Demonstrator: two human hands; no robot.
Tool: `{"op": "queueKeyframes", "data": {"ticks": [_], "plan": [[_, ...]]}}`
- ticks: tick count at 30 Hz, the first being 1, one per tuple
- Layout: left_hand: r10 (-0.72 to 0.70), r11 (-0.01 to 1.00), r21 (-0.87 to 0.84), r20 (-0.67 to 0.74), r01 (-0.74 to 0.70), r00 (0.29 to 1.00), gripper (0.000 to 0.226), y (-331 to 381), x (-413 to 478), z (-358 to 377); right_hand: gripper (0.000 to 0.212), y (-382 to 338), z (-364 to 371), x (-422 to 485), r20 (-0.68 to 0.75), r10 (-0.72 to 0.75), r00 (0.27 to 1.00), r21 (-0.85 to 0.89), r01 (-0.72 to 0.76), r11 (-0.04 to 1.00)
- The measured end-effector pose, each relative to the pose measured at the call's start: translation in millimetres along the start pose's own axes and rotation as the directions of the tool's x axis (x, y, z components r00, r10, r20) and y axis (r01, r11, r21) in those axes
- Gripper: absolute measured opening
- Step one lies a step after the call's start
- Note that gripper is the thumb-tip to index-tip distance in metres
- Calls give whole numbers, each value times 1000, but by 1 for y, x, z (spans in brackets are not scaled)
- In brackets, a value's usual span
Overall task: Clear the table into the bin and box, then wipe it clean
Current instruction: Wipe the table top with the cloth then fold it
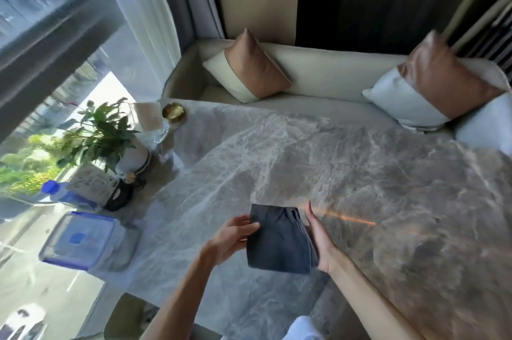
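Observation:
A folded dark grey cloth [279, 240] is held between both hands just above the near part of the grey marble table [346, 173]. My left hand [231, 238] grips the cloth's left edge with thumb on top. My right hand [318, 240] presses flat against its right edge, fingers straight. A clear plastic box with a blue-rimmed lid [83, 240] stands at the table's left edge. No bin is in view.
Along the left side stand a potted plant [105, 132], a blue-capped water bottle [63, 192], a card with a black object [110, 190], a glass [155, 123] and a gold ashtray [173, 113]. A cream sofa [318, 73] with two cushions lies behind.

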State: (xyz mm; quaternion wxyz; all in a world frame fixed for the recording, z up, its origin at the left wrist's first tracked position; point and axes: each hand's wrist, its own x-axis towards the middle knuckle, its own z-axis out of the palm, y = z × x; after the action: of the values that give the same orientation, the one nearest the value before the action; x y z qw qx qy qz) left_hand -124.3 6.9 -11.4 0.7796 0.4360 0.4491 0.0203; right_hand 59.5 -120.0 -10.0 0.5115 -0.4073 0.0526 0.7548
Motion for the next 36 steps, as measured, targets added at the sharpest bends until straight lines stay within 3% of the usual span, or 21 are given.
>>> {"op": "queueKeyframes", "data": {"ticks": [3, 7, 11, 15, 20, 24, 26, 28, 31, 33, 36], "plan": [[52, 999, -8, -71, -53, 996, 8, 9, -11, -8, 70, -13, 11, -8, 20, -21, 1000, -133, 23, 991], [76, 997, 33, -113, -73, 991, 11, 20, -22, -20, 38, -18, 9, -6, 51, -21, 998, -262, 34, 965], [75, 997, 18, -150, -73, 986, 18, 26, -36, -42, 42, -17, 16, 16, 15, 0, 1000, -398, 6, 917], [17, 999, 38, -207, -9, 978, 19, 25, -54, -77, 32, -11, 43, 44, -83, 37, 996, -579, -79, 811], [-61, 994, 66, -277, 82, 959, 22, 25, -66, -137, 26, 5, 87, 89, -32, 115, 993, -646, -108, 755], [-88, 977, 152, -363, 152, 928, 14, 34, -50, -195, 22, 15, 120, 140, -88, 98, 991, -665, -132, 735], [-64, 974, 177, -386, 142, 920, 5, 47, -31, -229, 15, 15, 142, 170, -146, 42, 988, -687, -132, 715], [-6, 957, 263, -405, 122, 914, 16, 68, -7, -265, 12, 8, 171, 202, -194, -42, 980, -719, -113, 686], [213, 853, 521, -391, 25, 895, 24, 108, 33, -312, 16, -13, 210, 259, -202, -234, 951, -791, -18, 612], [331, 773, 635, -392, -8, 858, 22, 138, 49, -334, 20, -28, 229, 298, -136, -397, 908, -859, 91, 504], [462, 734, 670, -367, -116, 807, 15, 158, 69, -366, 31, -34, 244, 345, -20, -605, 796, -945, 182, 271]]}}
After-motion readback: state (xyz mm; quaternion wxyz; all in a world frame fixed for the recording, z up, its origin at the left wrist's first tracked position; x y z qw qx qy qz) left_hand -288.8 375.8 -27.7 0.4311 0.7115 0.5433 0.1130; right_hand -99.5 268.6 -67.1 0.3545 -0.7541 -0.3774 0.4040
